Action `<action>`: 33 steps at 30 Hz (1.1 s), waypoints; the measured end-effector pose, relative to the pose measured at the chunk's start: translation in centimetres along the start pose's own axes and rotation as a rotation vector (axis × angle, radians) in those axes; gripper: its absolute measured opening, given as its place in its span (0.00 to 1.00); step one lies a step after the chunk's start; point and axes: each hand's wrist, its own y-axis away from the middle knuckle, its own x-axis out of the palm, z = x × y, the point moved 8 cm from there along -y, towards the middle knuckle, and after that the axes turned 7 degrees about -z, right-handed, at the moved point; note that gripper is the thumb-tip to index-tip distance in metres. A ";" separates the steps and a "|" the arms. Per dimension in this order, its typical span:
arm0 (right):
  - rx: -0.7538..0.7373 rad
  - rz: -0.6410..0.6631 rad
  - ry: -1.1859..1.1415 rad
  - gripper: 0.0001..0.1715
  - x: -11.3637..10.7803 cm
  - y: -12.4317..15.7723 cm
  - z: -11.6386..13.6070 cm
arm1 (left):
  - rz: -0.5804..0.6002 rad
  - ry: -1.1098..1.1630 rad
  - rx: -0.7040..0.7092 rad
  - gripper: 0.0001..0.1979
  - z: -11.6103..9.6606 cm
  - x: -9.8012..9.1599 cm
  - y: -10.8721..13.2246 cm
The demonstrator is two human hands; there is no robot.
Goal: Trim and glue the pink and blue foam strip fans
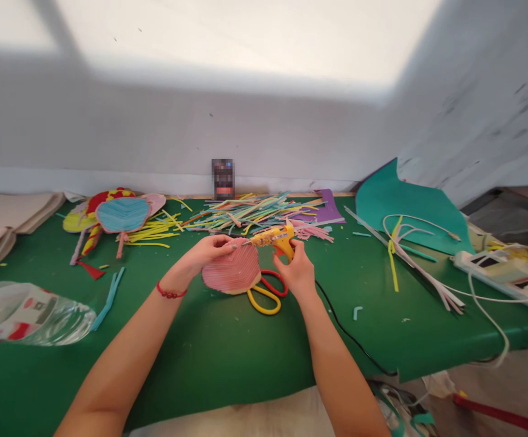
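My right hand (pixel 299 267) is wrapped round the handle of a yellow glue gun (pixel 273 235), its nozzle pointing left. The nozzle tip is at the top edge of a pink ribbed, rounded piece (pixel 232 270). Pinched at that piece's upper edge are the fingers of my left hand (pixel 209 252), which wears a red bracelet at the wrist. Scissors with one red and one yellow handle loop (pixel 264 302) lie beside the pink piece, their blades hidden. From the glue gun a black cord (pixel 343 328) runs toward the table's front edge.
Loose coloured strips (pixel 246 212) are heaped at the back near a phone (pixel 223 179). Finished-looking fan shapes (pixel 122 215) lie left, behind a plastic bottle (pixel 40 312). A teal sheet (pixel 409 209), white strips (pixel 421 276) and a power strip (pixel 505 279) occupy the right.
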 end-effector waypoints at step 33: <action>-0.026 -0.091 0.021 0.25 -0.8 0.0 0.5 | 0.014 0.028 -0.056 0.24 0.0 0.3 0.1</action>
